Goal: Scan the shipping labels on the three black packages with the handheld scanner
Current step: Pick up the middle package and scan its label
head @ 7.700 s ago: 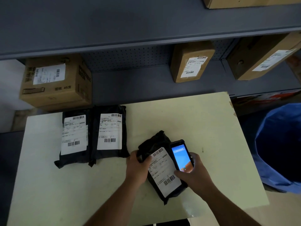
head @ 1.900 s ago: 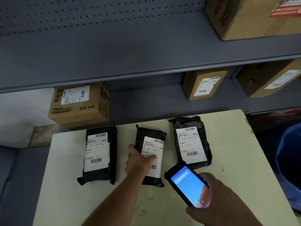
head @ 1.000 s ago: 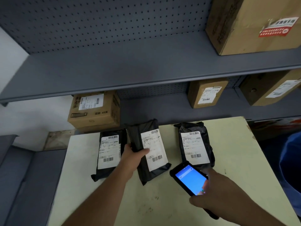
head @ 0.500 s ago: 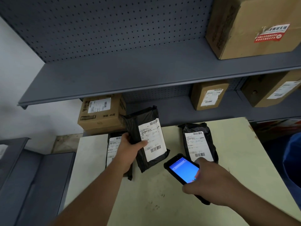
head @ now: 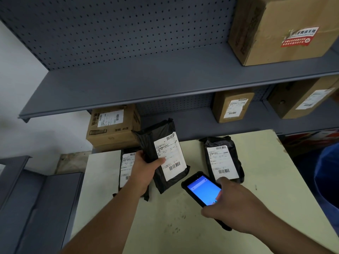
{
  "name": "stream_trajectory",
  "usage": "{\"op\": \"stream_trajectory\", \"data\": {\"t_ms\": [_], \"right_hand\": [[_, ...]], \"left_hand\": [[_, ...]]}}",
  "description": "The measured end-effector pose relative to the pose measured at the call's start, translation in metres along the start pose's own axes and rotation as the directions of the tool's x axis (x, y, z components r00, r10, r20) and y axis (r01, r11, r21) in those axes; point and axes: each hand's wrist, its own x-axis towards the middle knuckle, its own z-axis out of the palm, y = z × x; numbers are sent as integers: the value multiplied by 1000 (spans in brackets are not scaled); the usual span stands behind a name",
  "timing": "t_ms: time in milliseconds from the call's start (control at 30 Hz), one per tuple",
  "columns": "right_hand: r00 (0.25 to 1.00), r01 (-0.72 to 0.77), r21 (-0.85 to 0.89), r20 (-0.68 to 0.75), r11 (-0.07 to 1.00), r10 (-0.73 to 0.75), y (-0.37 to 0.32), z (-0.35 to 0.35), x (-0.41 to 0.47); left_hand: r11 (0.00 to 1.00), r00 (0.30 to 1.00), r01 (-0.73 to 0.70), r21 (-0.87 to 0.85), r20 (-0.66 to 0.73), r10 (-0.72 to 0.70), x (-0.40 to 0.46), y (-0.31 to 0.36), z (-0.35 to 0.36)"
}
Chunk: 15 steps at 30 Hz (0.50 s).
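we are tilting the middle package (head: 161,156), clamped in our left hand (head: 145,167), off the table (head: 183,226) so its label faces the scanner (head: 202,191) gripped in our right hand (head: 236,209).

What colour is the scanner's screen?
Bright blue, on the scanner held in the right hand; seen in the head view.

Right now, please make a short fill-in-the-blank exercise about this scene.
1. The left hand holds the middle black package ____ the table.
2. The right hand holds the ____ with a blue screen.
3. The number of black packages lying flat on the table is ____.

Missing words: above; scanner; two
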Motion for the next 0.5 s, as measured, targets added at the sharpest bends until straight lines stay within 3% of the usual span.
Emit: {"op": "stream_trajectory", "data": {"t_ms": [500], "right_hand": [[999,-42,34,-1,999,42,10,7,-4]], "left_hand": [[1000,1000,19,13,-6,-19,0,-14,2]]}}
